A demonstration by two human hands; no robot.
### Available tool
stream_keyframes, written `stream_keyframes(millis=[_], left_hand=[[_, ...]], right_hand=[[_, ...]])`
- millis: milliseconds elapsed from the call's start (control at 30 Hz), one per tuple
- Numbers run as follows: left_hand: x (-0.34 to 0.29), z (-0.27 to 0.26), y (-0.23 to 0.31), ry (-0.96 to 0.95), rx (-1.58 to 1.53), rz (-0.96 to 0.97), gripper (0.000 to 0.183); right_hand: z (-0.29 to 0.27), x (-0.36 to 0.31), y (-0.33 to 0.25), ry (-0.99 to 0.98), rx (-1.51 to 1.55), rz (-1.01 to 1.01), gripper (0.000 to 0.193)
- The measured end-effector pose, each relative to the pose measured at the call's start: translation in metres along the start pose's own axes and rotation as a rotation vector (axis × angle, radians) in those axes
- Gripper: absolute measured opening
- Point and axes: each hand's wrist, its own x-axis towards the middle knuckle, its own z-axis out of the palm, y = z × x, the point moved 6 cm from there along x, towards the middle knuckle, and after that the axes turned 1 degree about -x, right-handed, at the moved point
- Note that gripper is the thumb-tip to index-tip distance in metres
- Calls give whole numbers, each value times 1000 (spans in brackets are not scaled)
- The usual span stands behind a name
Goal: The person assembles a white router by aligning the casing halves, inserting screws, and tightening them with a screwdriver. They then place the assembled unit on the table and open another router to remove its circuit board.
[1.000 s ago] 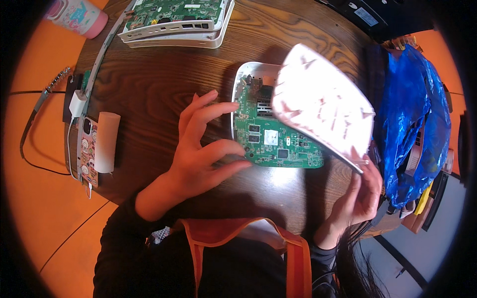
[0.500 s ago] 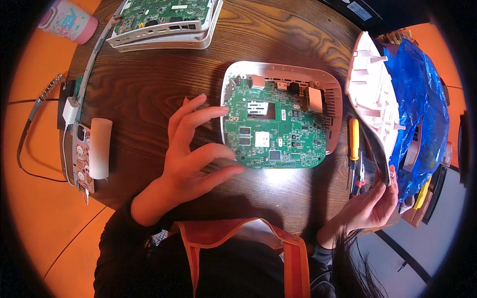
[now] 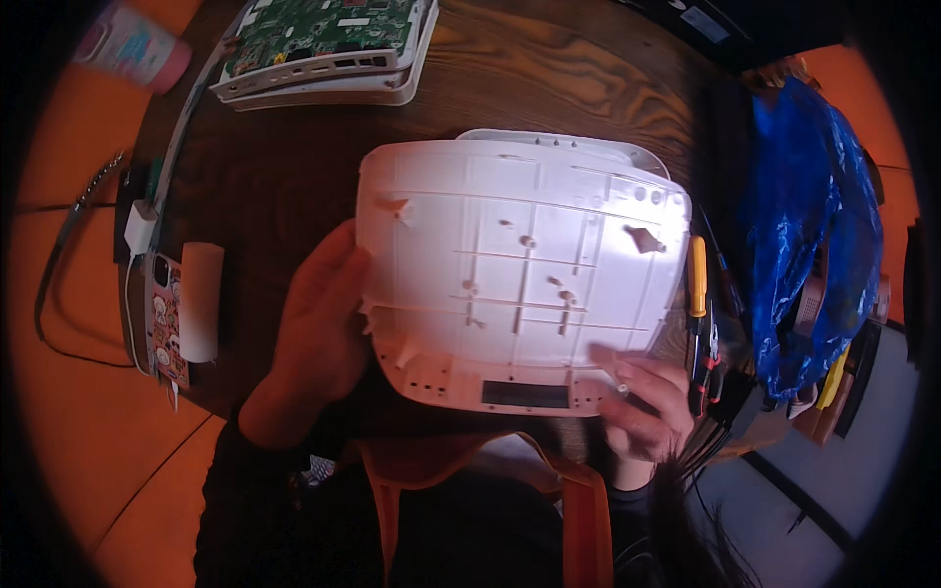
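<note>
A white plastic cover (image 3: pixel 520 274) is held flat between my hands, its ribbed inner side with small posts facing up. My left hand (image 3: pixel 323 314) grips its left edge, fingers partly behind it. At the lower right corner, my right hand (image 3: pixel 647 402) is closed on the rim, with fingertips over the inner face. Beneath the cover lies a white device housing (image 3: pixel 608 152); only its far rim shows, and the green circuit board inside it is hidden.
Right of the cover lie a yellow-handled screwdriver (image 3: pixel 697 274) and red-handled pliers (image 3: pixel 714 377), beside a blue plastic bag (image 3: pixel 818 235). Another opened device with a circuit board (image 3: pixel 323 34) sits at the far left. A phone (image 3: pixel 167 328), a white roll (image 3: pixel 201 304) and a cup (image 3: pixel 137 49) stand leftward.
The cover has swung from upright at the right to flat over the housing, hiding the circuit board. My left hand has taken hold of its left edge. The picture is darker.
</note>
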Motion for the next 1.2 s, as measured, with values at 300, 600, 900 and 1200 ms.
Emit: stream_keyframes(millis=[300,600,900,1200], left_hand=[[-25,-55,54,361,389,472,45],[-32,-80,48,579,33,328,42],[-19,-5,16,3,395,-218,33],[-23,28,-31,21,162,-495,40]], right_hand=[[-15,10,50,-41,-297,132,40],[4,34,65,92,-398,251,33],[-28,4,72,475,-129,348,21],[-25,-8,86,572,124,451,22]])
